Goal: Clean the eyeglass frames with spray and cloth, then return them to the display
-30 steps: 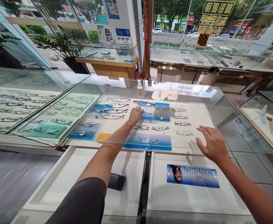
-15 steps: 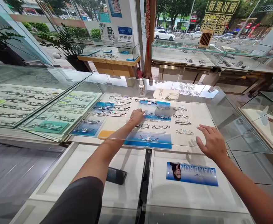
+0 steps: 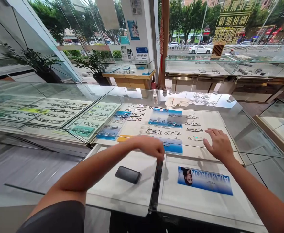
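My left hand is at the near edge of the glass display case, just above the dark gap between two pulled-out white trays. Its fingers are curled downward and pressed together; whether anything is in them is hidden. My right hand rests on the near edge of the glass top with its fingers spread. Under the glass lie rows of eyeglass frames on white and blue display cards.
A black flat case lies on the left white tray; a blue picture card lies on the right tray. A small spray bottle and a white cloth sit on the glass top. More glass cases stand left and behind.
My left hand has drawn back from among the eyeglass frames inside the case to its near edge, fingers now curled. The right hand has stayed on the glass edge. The view has tilted up.
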Available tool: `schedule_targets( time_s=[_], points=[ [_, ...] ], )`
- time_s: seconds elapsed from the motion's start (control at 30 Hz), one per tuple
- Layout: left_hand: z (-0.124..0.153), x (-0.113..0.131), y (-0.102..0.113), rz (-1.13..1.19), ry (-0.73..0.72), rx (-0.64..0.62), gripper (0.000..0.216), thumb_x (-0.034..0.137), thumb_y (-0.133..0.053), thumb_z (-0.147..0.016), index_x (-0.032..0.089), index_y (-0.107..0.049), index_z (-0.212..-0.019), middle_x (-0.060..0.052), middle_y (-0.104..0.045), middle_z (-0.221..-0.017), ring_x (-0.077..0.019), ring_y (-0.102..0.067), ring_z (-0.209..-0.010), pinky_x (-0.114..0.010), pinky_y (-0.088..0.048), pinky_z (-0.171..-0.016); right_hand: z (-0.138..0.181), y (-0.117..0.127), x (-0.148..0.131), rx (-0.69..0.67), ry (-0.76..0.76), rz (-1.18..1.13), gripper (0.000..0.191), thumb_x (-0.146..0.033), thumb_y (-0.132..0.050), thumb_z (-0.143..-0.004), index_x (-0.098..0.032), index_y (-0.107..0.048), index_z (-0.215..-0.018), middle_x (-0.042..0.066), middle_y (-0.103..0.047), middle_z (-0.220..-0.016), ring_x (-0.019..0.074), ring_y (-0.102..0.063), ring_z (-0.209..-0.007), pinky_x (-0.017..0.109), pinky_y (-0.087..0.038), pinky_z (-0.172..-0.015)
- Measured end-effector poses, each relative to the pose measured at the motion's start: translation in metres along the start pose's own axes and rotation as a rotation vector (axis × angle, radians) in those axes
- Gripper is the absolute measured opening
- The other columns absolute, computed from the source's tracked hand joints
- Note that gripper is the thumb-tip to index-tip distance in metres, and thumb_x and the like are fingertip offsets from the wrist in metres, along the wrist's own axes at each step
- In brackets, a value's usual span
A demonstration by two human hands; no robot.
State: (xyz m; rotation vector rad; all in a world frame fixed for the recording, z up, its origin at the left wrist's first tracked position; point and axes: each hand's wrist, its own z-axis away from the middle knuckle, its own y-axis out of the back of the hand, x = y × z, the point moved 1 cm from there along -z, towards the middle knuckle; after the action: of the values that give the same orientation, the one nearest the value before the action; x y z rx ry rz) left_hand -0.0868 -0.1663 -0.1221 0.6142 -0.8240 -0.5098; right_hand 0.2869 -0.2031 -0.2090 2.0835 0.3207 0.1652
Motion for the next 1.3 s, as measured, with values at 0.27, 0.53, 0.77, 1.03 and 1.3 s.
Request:
schedule_targets(
  time_s=[0.27,0.53,0.77,1.03,1.3],
  points=[
    [-0.026,-0.062,0.092,-0.547,0.486,0.785,0.043,0.029,-0.049,-0.101,0.014,-0.075,-0.132,-0.019,-0.050,-0.166,-0.0410,-0.046,-0.142,-0.053,-0.039,-0.113,-0.001,-0.002,0.002,-0.008,0.001,0.010,0.040,-0.041,-0.050,-0.105,-0.015,-0.067,-0.131,0.017,-0.074,-0.130,0.0352,-0.066,-0.116,0.048,-0.050,-0.092],
    [-0.057,-0.090,0.097,-0.630,0.558,0.741,0.037,0.022,-0.050,-0.097,0.013,-0.082,-0.114,-0.021,-0.069,-0.141,-0.0395,-0.053,-0.128,-0.052,-0.038,-0.107,-0.003,-0.007,0.004,-0.032,-0.012,-0.017,0.043,-0.043,-0.048,-0.106,-0.015,-0.067,-0.131,0.017,-0.074,-0.131,0.0349,-0.065,-0.117,0.049,-0.048,-0.095],
    [-0.042,-0.065,0.081,-0.674,0.520,0.768,0.039,0.025,-0.051,-0.096,0.015,-0.081,-0.118,-0.021,-0.073,-0.129,-0.0383,-0.054,-0.124,-0.050,-0.037,-0.102,-0.003,-0.009,0.004,-0.059,-0.028,-0.038,0.044,-0.045,-0.046,-0.107,-0.016,-0.067,-0.133,0.016,-0.073,-0.133,0.0350,-0.064,-0.120,0.049,-0.049,-0.095],
    [0.040,0.017,0.020,-0.564,0.203,0.658,0.035,0.037,-0.050,-0.103,0.025,-0.082,-0.110,-0.008,-0.079,-0.126,-0.0291,-0.059,-0.114,-0.047,-0.035,-0.107,-0.003,-0.005,0.003,-0.077,-0.039,-0.043,0.046,-0.045,-0.047,-0.106,-0.015,-0.068,-0.134,0.018,-0.072,-0.134,0.0360,-0.064,-0.118,0.052,-0.050,-0.095],
    [0.048,0.060,-0.052,-0.220,0.047,0.177,0.026,0.032,-0.059,-0.097,0.026,-0.082,-0.107,-0.004,-0.080,-0.126,-0.0281,-0.066,-0.117,-0.044,-0.041,-0.110,-0.004,-0.003,0.004,-0.094,-0.048,-0.035,0.047,-0.046,-0.047,-0.105,-0.015,-0.067,-0.135,0.018,-0.071,-0.135,0.0380,-0.063,-0.119,0.054,-0.050,-0.095]
  ],
)
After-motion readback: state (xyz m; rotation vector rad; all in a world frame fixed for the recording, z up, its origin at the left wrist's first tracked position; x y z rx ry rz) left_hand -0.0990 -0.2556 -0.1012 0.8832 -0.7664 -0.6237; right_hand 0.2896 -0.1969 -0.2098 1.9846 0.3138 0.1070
